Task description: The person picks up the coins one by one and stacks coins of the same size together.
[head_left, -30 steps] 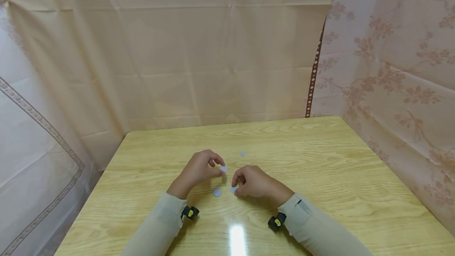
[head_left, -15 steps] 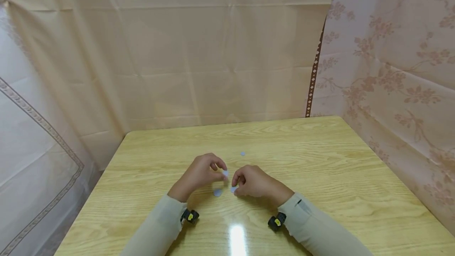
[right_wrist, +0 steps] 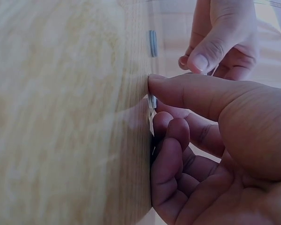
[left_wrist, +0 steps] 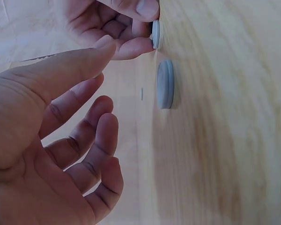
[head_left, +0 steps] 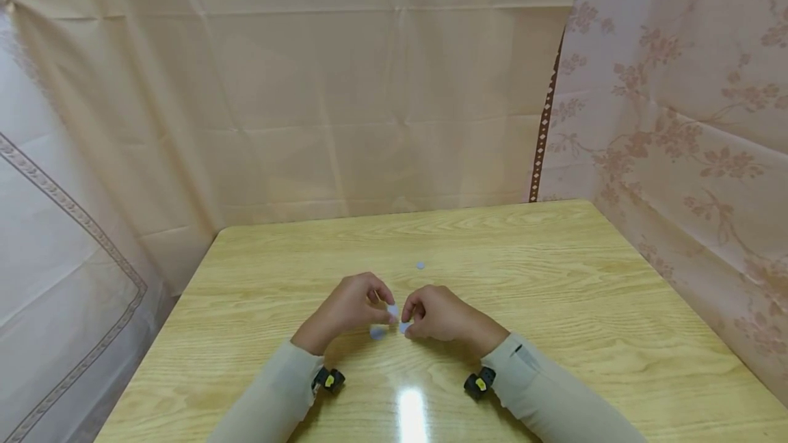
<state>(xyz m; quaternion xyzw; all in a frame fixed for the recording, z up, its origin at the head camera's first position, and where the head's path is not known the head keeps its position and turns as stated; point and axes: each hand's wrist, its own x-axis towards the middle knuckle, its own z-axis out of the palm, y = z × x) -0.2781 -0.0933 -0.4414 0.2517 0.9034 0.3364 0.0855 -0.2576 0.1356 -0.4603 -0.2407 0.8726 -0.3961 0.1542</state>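
Between thumb and index finger my left hand point(head_left: 351, 306) pinches a thin pale disc point(head_left: 392, 310), raised over the table. My right hand point(head_left: 440, 313) rests low on the tabletop and pinches another pale disc point(head_left: 404, 327) by its edges; in the right wrist view this grey-blue disc point(right_wrist: 152, 101) shows layered edges, partly covered by the thumb. A third disc point(head_left: 377, 332) lies flat below the left hand; from the left wrist it looks thick, with a groove round its side point(left_wrist: 166, 84). The left hand's disc is almost wholly hidden behind its fingers in that view.
A smaller-looking pale disc point(head_left: 421, 265) lies farther back on the wood-grain table point(head_left: 554, 272). Beige curtains point(head_left: 369, 87) hang behind the table, and a flowered curtain point(head_left: 695, 122) runs along the right side. Small black cameras point(head_left: 480, 384) sit on both wrists.
My left hand has moved down and slightly right with its disc, closer to the right hand. The right hand and the discs on the table have stayed in place.
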